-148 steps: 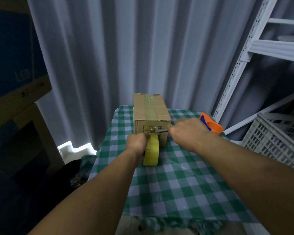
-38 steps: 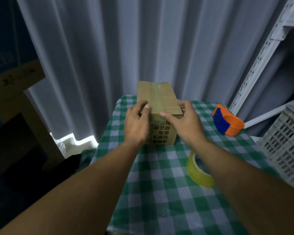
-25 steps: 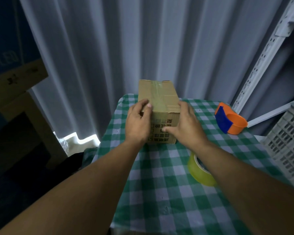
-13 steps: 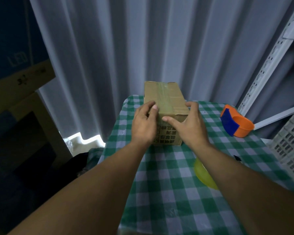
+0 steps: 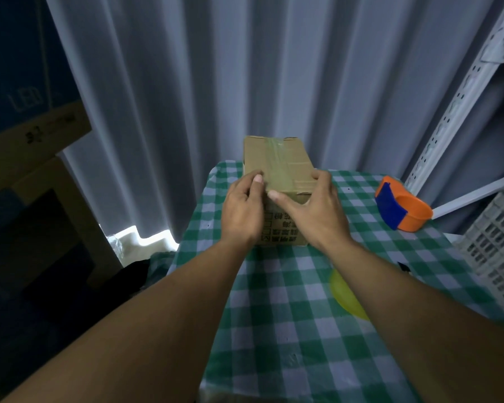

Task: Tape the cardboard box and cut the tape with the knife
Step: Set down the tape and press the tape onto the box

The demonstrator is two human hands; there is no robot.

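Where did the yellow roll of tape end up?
In the head view the yellow tape roll lies on the checked tablecloth, right of centre, partly hidden under the right forearm, nearer the person than the cardboard box.

Dim, bluish (edges warped), soft

A storeroom or back room, by the look of it — not a lived-in space. A white slotted rack (image 5: 448, 112) of bare metal shelving rises at the right, with a pale plastic crate (image 5: 498, 242) beside it. At the left stand big cartons (image 5: 32, 135) — one printed "LED" — stacked on a plain wooden frame. A grey curtain (image 5: 245, 77) closes off the back. The work surface is a small table under a green checked cloth (image 5: 288, 330), dimly lit.
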